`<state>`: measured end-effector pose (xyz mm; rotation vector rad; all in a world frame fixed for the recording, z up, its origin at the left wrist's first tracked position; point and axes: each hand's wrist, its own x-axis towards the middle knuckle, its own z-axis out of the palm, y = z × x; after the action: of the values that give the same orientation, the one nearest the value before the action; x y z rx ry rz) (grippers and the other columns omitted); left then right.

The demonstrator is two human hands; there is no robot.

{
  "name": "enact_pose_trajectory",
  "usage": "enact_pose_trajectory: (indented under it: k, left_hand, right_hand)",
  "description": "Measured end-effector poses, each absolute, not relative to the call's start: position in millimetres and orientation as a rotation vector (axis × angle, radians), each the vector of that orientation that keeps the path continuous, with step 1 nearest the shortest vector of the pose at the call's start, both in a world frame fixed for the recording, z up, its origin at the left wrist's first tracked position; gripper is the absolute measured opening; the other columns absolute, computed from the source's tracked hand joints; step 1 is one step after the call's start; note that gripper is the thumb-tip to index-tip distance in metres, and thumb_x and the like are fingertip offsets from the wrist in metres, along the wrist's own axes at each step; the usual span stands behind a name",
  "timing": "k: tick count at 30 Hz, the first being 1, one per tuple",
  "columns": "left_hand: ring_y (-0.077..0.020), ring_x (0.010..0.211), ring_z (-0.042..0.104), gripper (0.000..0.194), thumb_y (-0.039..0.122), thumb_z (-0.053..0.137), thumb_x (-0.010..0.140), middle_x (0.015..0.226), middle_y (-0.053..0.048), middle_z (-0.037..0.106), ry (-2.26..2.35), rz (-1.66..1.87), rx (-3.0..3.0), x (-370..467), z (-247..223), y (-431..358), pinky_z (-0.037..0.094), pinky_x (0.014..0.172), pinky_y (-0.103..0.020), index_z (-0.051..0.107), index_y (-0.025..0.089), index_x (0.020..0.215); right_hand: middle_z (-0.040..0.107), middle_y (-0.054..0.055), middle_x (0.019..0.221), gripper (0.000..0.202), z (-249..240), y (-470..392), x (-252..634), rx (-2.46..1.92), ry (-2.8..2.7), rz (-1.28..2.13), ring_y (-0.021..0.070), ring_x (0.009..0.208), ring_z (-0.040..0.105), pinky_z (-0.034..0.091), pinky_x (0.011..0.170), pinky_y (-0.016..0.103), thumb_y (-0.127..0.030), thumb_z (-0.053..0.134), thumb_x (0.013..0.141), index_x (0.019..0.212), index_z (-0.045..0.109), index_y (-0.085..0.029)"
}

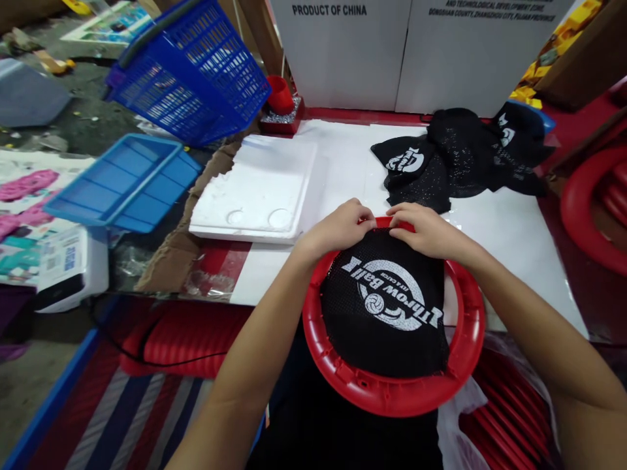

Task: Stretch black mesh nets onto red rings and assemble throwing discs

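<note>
A red plastic ring (pixel 394 397) leans on the table's near edge, its lower part over the person's lap. Black mesh fabric (pixel 353 339) with a white "Throw Ball" print lies across its opening, leaving a gap at the right side. At the ring's far rim, my left hand (pixel 340 227) has its fingers closed on the mesh's top edge. My right hand (pixel 424 228) is just beside it, fingers bent and pressed onto the same rim and mesh. Beyond the hands, more black mesh pieces (pixel 458 153) lie in a pile on the white sheet (pixel 514 228).
White foam block (pixel 264 186) at left of the hands. Blue basket (pixel 191 72) and light blue tray (pixel 127 183) stand farther left. A large carton (pixel 353 52) closes off the back. Red rings (pixel 597 209) are at the right, with more (pixel 509 405) below the table edge.
</note>
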<state>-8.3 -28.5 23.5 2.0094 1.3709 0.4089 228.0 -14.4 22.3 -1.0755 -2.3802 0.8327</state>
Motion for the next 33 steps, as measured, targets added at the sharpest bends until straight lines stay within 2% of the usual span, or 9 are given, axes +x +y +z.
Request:
enact_pose_trajectory:
  k: [5,12,16,18,20,25,29,31,33]
  left_hand:
    - [-0.0202,0.101,0.064,0.019,0.033,0.064,0.099,0.115,-0.008,0.061,1.271,0.618,2.02,-1.2,16.6,-33.7,0.054,0.101,-0.039,0.077,0.019,0.098]
    - [-0.0201,0.092,0.064,0.019,0.024,0.059,0.097,0.11,-0.009,0.063,1.389,0.583,2.079,5.5,13.1,-33.3,0.055,0.094,-0.039,0.072,0.017,0.086]
    - [-0.0247,0.1,0.065,0.023,0.034,0.057,0.104,0.123,-0.013,0.061,1.325,0.445,2.338,-0.8,24.5,-44.4,0.055,0.094,-0.04,0.069,0.016,0.113]
    - [-0.0278,0.101,0.066,0.029,0.037,0.056,0.106,0.127,-0.016,0.061,1.39,0.293,2.446,-5.9,32.4,-54.6,0.055,0.086,-0.04,0.064,0.015,0.123]
    - [-0.03,0.095,0.067,0.03,0.035,0.052,0.107,0.126,-0.02,0.063,1.573,0.124,2.478,-10.1,39.1,-68.2,0.054,0.077,-0.04,0.062,0.013,0.124]
    - [-0.0305,0.076,0.07,0.033,0.028,0.04,0.107,0.096,-0.019,0.071,1.754,-0.18,2.41,-16.1,48.6,-112.4,0.05,0.067,-0.039,0.07,0.012,0.107]
    - [-0.0285,0.065,0.066,0.036,0.036,0.045,0.108,0.078,-0.015,0.069,1.725,-0.18,2.361,-21.4,60.6,-128.7,0.047,0.061,-0.038,0.07,0.017,0.093]
    - [-0.0281,0.069,0.066,0.037,0.044,0.046,0.109,0.081,-0.013,0.07,1.766,-0.043,2.351,-23.5,64.3,-119.0,0.049,0.065,-0.039,0.07,0.018,0.098]
    - [-0.0291,0.086,0.068,0.032,0.04,0.047,0.109,0.097,-0.013,0.071,1.774,0.169,2.384,-23.5,61.3,-98.9,0.053,0.075,-0.04,0.07,0.018,0.109]
  right_hand:
    - [0.081,0.006,0.116,0.012,21.9,-6.9,224.8,-1.134,-2.14,1.205,0.026,0.107,0.073,0.053,0.098,0.042,-0.03,0.066,0.091,0.083,0.072,-0.023]
    - [0.077,0.008,0.093,0.014,17.2,-8.4,203.2,-1.345,-2.303,0.731,0.0259,0.087,0.067,0.05,0.08,0.041,-0.016,0.061,0.085,0.078,0.072,-0.022]
    - [0.079,0.007,0.105,0.012,23.1,-7.1,217.3,-1.25,-2.285,0.878,0.0266,0.097,0.071,0.054,0.088,0.042,-0.023,0.064,0.088,0.09,0.076,-0.023]
    - [0.078,0.008,0.121,0.015,29.4,-7.3,235.7,-1.214,-2.204,0.882,0.0284,0.109,0.072,0.055,0.095,0.044,-0.032,0.067,0.091,0.095,0.078,-0.023]
    - [0.077,0.008,0.128,0.02,37.3,-8.5,256.7,-1.236,-2.104,0.759,0.0302,0.115,0.071,0.055,0.099,0.046,-0.039,0.066,0.095,0.092,0.079,-0.024]
    - [0.077,0.006,0.087,0.032,50.7,-11.6,287.4,-1.354,-2.023,0.491,0.0276,0.086,0.071,0.053,0.085,0.045,-0.044,0.056,0.103,0.083,0.074,-0.029]
    - [0.068,0.005,0.075,0.038,43.9,-14.7,277.3,-1.318,-2.192,0.398,0.0241,0.071,0.062,0.045,0.073,0.041,-0.045,0.05,0.106,0.075,0.062,-0.028]
    - [0.064,0.004,0.07,0.035,37.3,-17.1,268.3,-1.337,-2.242,0.379,0.0232,0.066,0.058,0.04,0.068,0.039,-0.045,0.047,0.107,0.08,0.062,-0.028]
    - [0.064,0.004,0.07,0.032,31.0,-19.0,261.5,-1.373,-2.246,0.341,0.0238,0.064,0.058,0.038,0.066,0.038,-0.045,0.044,0.108,0.09,0.065,-0.028]
